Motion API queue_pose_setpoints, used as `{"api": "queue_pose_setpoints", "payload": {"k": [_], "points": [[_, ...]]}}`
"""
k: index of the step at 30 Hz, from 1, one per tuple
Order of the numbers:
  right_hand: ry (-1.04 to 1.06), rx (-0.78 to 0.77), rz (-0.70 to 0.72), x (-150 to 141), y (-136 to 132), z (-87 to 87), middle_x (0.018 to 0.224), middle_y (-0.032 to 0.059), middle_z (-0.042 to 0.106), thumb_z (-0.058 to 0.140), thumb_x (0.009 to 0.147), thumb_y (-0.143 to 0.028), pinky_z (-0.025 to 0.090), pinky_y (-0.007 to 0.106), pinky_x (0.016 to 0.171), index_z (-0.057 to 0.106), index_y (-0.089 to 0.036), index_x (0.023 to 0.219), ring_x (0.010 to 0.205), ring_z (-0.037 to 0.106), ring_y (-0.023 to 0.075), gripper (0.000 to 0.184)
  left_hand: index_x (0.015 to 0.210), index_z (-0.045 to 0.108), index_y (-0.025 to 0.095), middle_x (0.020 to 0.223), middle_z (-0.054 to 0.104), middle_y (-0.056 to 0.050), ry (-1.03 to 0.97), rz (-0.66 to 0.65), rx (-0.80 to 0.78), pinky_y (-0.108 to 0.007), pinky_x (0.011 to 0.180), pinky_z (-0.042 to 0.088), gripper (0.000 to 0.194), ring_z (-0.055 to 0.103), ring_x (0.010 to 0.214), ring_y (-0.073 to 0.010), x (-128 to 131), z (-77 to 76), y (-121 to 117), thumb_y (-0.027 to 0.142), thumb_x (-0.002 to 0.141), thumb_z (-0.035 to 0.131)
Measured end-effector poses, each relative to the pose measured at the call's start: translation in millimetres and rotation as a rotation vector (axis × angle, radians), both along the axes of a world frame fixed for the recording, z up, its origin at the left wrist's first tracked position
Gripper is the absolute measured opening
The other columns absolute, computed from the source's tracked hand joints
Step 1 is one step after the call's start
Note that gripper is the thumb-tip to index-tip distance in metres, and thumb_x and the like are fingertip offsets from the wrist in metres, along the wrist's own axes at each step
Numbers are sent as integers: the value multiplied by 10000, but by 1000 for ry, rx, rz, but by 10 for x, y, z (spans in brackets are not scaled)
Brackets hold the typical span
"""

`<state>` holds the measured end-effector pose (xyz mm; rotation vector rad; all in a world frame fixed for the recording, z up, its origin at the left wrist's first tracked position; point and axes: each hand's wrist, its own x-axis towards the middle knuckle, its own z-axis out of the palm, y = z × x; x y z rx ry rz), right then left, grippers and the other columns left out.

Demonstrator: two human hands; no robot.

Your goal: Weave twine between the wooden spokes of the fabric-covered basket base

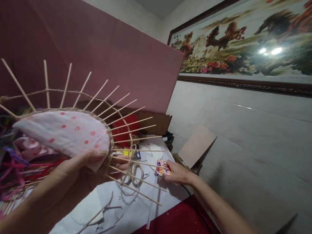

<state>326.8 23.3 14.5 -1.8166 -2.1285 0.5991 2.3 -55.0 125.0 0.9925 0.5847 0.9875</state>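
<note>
My left hand grips a half-round piece covered in white fabric with red dots, thumb on top and fingers beneath. Thin wooden sticks fan out from its twine-wrapped curved edge. A strand of twine links the sticks further out, and its loose end hangs in loops at the right. My right hand is closed around a flower-patterned glue gun, low over the table beyond the stick tips. A clear glue stick juts out of its back. The gun's nozzle cannot be made out.
Scissors lie on the white tabletop, partly behind the sticks and twine. Twine offcuts are scattered nearby. Colourful pipe cleaners heap at the left. A cardboard sheet leans against the wall, and a red surface borders the table.
</note>
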Motion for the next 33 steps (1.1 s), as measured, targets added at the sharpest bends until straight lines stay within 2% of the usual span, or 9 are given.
{"api": "queue_pose_setpoints", "payload": {"k": [6,11,14,17,22,26,30,33], "points": [[355,-112,-64,59,6,38,575,-50,483,579,679,-292,278,196,414,451,-188,797,459,416,90,203,889,717,71,913,747,-137,-7,19,-8,-426,860,493,287,642,941,-320,-24,-62,50,219,804,486],[750,-119,-99,120,-113,-5,768,32,595,469,768,-409,365,212,426,441,-192,891,515,507,107,252,880,719,80,948,739,-154,-15,57,-3,-438,864,490,256,650,935,-315,-37,-100,94,194,793,507],[941,-105,-105,138,-195,27,755,34,571,446,766,-433,357,216,413,463,-180,837,469,436,86,263,878,715,62,965,731,-172,-4,73,11,-442,847,503,259,640,950,-337,-39,-144,134,203,788,518],[1067,-97,-108,117,-295,141,667,-9,484,460,773,-443,293,191,369,491,-181,842,433,347,70,272,857,721,65,971,730,-169,29,77,20,-426,810,523,274,630,966,-352,-45,-198,181,234,785,518],[1239,-39,-113,-37,-587,457,572,-69,348,619,729,-466,199,151,324,534,-187,957,394,231,41,371,854,728,86,946,740,-148,87,81,19,-396,795,521,266,646,927,-317,-58,-228,207,223,782,511],[1222,-29,-82,-256,-915,718,532,-64,386,593,751,-511,215,159,300,548,-192,898,352,253,39,354,862,722,73,928,732,-170,112,70,3,-403,815,500,296,648,888,-295,-43,-204,161,231,792,481],[992,-83,-2,-550,-1174,930,523,-30,468,612,730,-537,252,179,307,555,-163,833,347,340,52,392,860,720,98,927,727,-149,125,57,3,-433,841,473,298,627,905,-301,-9,-197,99,223,796,456],[878,-131,63,-747,-1228,1010,490,-51,419,607,724,-562,234,173,309,523,-167,762,358,312,46,405,884,706,86,946,713,-159,153,38,39,-446,873,444,304,603,930,-308,29,-194,65,228,803,449]]}}
